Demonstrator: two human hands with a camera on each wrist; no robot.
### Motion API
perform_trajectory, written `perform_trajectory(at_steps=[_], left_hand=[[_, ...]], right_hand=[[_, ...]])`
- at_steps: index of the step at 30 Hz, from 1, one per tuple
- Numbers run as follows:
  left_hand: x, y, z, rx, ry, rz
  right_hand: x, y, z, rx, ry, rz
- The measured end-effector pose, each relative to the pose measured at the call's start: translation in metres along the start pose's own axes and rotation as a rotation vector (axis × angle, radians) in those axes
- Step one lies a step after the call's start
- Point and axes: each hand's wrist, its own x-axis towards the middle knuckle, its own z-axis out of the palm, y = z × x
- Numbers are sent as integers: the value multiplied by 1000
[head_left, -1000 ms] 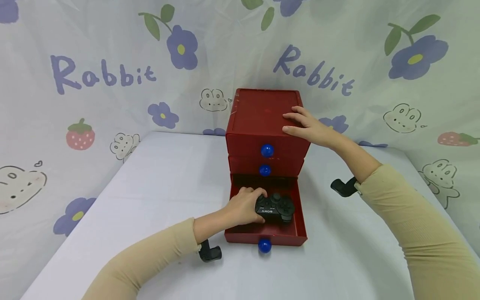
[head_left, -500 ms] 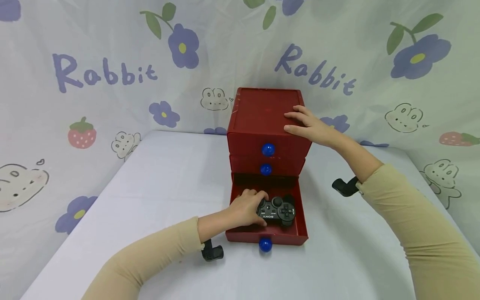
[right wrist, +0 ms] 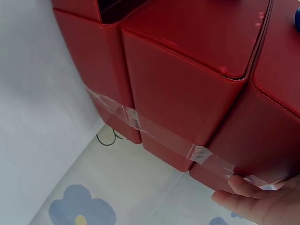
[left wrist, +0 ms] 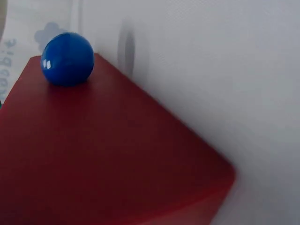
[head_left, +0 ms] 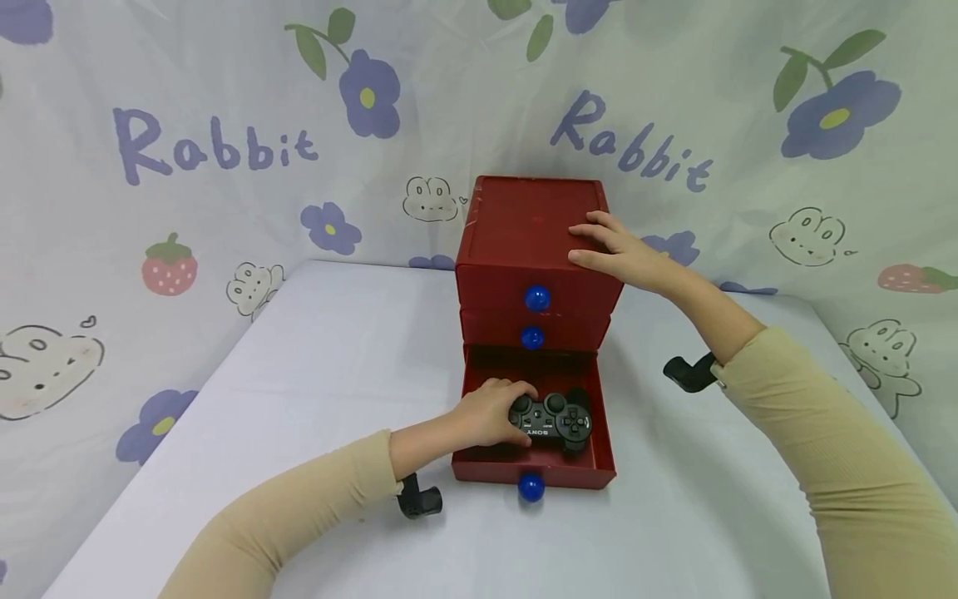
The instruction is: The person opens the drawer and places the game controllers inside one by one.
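In the head view, a black Sony game controller (head_left: pixel 552 418) lies face up in the pulled-out bottom drawer (head_left: pixel 533 477) of a red drawer unit (head_left: pixel 533 220). My left hand (head_left: pixel 490 413) reaches over the drawer's left wall and grips the controller's left end, thumb toward the front and fingers at the back, hiding that end. With fingers spread, my right hand (head_left: pixel 624 256) rests on the right edge of the unit's top. The right wrist view shows its fingers (right wrist: pixel 236 201) by the unit's taped side. The left wrist view has the drawer front and its blue knob (left wrist: pixel 68 59) but no hand.
Two upper drawers with blue knobs (head_left: pixel 537 298) are closed above the pulled-out one. The unit stands on a white-covered table (head_left: pixel 337 349), near a printed cloth backdrop (head_left: pixel 427 83). Clear tape (right wrist: pixel 159 133) runs around the stacked boxes.
The controller has gone from tilted to lying flatter in the drawer, its button face now more visible. My left hand stays around its end; the right hand has not moved.
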Motion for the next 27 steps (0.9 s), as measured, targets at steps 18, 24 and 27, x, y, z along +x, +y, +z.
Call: perform_trajectory(at_steps=[18, 24, 27], left_hand=[[-49, 30, -40, -227, 28, 191], [-69, 42, -28, -268, -134, 245], [-75, 43, -19, -240, -206, 200]], right_hand=[[-2, -1, 0, 6, 0, -2], [-1, 1, -1, 10, -1, 5], [-1, 1, -1, 11, -2, 5]])
